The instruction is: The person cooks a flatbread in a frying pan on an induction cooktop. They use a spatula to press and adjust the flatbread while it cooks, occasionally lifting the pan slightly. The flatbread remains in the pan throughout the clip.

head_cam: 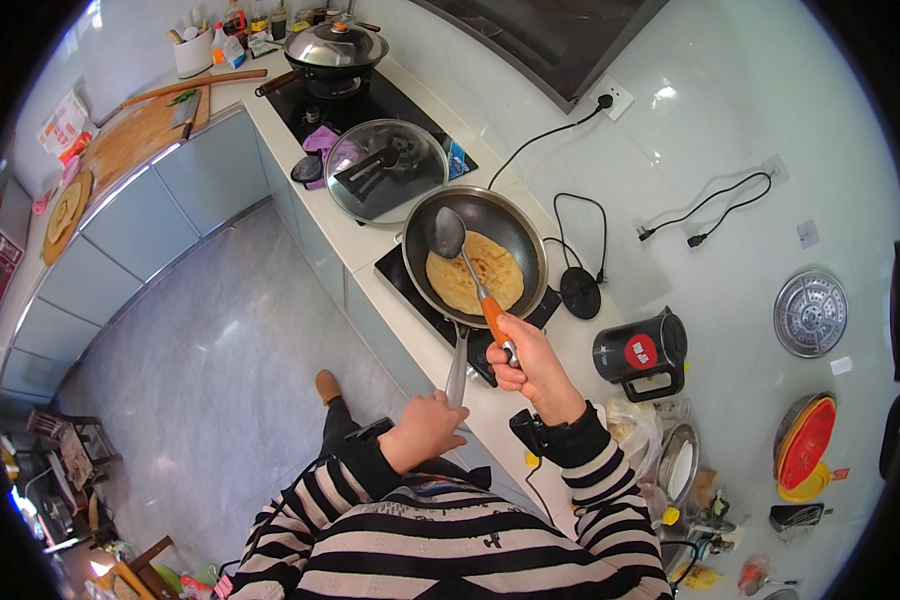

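Observation:
My left hand [425, 429] grips the end of the long metal handle of a deep frying pan [525, 217], which sits on a black portable cooktop [397, 274]. A round, golden flatbread with browned spots [495, 274] lies flat in the pan. Closed around an orange grip, my right hand [529, 364] holds a metal ladle [447, 234]; its bowl is over the upper left part of the flatbread and the pan wall. Whether the bowl touches the bread, I cannot tell.
Beside the pan, a glass lid [386, 169] lies over a built-in hob, with a lidded wok [335, 56] beyond. An electric kettle [640, 352] stands right of the cooktop. A cleaver [185, 112] rests on a wooden board [135, 139]; another flatbread [64, 212] is at the far left.

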Available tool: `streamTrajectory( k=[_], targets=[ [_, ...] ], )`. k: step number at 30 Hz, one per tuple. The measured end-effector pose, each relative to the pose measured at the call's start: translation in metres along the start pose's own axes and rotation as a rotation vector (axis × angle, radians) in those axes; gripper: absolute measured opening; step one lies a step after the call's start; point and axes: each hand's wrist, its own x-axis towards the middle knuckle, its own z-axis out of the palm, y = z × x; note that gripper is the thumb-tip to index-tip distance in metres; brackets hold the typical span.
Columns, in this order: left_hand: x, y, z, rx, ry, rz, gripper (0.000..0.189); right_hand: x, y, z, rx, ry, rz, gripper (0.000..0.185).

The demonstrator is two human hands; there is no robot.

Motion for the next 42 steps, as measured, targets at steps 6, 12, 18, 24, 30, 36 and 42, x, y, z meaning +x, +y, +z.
streamTrajectory(
  k=[6,12,18,24,30,36,42],
  targets=[
    [0.000,0.000,0.001,0.001,-0.010,-0.001,0.047,0.001,-0.003,0.000,0.021,-0.017,0.031,0.015],
    [0.001,0.000,0.000,0.014,-0.007,0.006,0.047,0.005,-0.002,-0.006,0.089,-0.059,0.046,0.016],
    [0.001,0.000,0.000,0.026,-0.003,0.012,0.047,0.002,0.000,-0.012,0.148,-0.053,0.053,0.018],
    [-0.001,0.001,-0.001,0.016,0.018,0.010,0.048,0.003,0.010,-0.015,0.142,-0.043,0.000,0.019],
    [0.000,0.002,-0.003,0.028,0.011,0.011,0.048,0.005,0.011,-0.021,0.166,-0.072,0.023,0.018],
    [0.001,0.001,-0.003,0.018,-0.003,0.012,0.047,0.001,0.010,-0.024,0.197,-0.091,0.049,0.019],
    [0.001,0.002,-0.004,0.020,-0.013,0.001,0.046,-0.005,0.009,-0.026,0.262,-0.140,0.056,0.022]
  ],
)
